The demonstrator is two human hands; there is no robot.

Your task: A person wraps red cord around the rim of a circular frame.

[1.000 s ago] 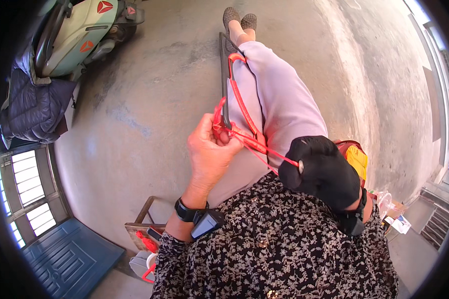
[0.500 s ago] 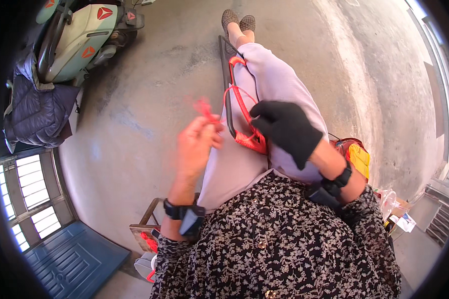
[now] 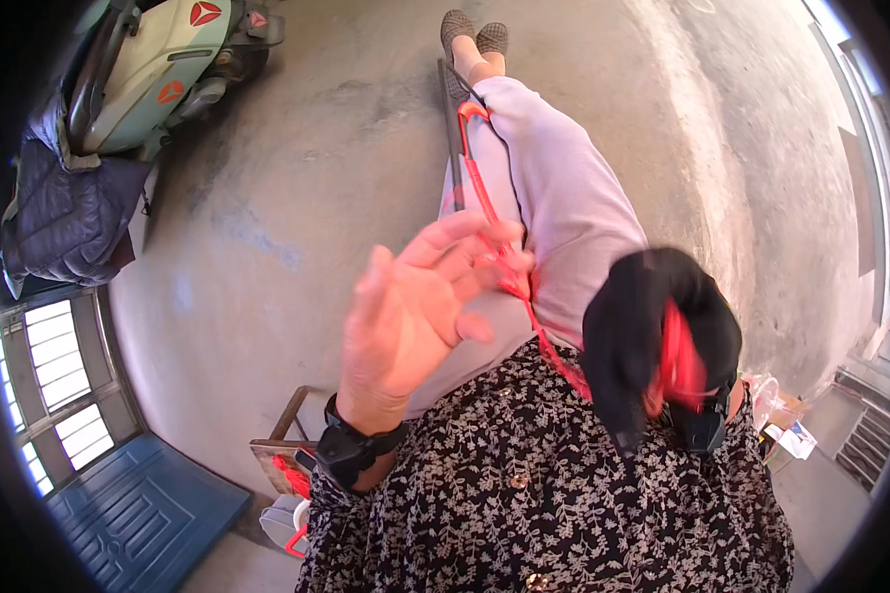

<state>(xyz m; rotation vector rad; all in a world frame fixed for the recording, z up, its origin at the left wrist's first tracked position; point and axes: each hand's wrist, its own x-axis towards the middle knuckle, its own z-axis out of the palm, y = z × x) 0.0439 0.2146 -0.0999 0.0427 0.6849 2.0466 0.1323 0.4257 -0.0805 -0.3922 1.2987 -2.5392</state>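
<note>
Red-wrapped bar [image 3: 478, 183] sits upper centre of the picture, long axis near-vertical, lower end at the nearer left hand's [image 3: 410, 311] spread fingers, contact unclear; blurred, gloved right hand [image 3: 623, 316], right of centre, curls round red cord [image 3: 682, 361].

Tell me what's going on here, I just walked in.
A person has a dark frame, partly wrapped in red, lying along their outstretched legs. Their right hand, in a black glove, holds a blurred bundle of red cord, and a red strand runs from the frame toward it. The bare left hand is open, palm showing, with its fingertips by the wrapped part; whether they touch it is unclear. A scooter stands off to the left.
</note>
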